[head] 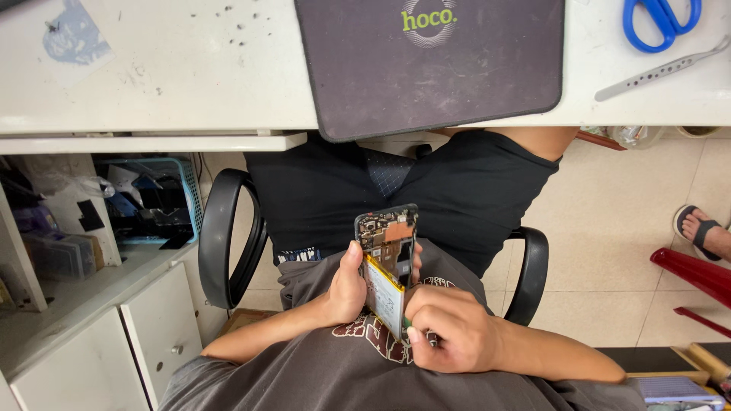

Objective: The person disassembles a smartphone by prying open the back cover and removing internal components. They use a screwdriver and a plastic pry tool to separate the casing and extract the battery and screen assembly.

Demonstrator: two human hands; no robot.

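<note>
Head view: left hand [346,293] grips the opened phone [388,262] by its edge, held upright over the lap, while right hand [449,331] is curled closed against the phone's lower end, near the battery [383,298].

I'm at a small phone-repair workbench: a white table [152,68] with a dark mat [430,65], tweezers [661,70] and blue scissors [661,21], an opened phone [388,266] in my lap, and shelves of parts [57,243] beside my chair [221,236].
</note>
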